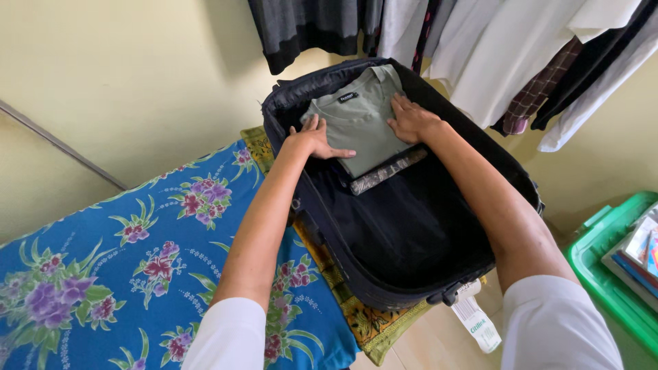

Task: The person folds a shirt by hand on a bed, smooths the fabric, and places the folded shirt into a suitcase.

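A folded grey-green shirt lies in the upper centre of the frame, at the far end of an open black suitcase. It rests flat on a folded patterned garment whose edge shows just below it. The left hand lies flat on the shirt's left edge with fingers spread; the right hand presses open-palmed on its right edge. The rest of the suitcase's dark lining is bare. The case sits on a bed with a blue flowered sheet and a yellow patterned cloth. Hanging clothes fill the upper right, and a green plastic bin stands at the right edge.
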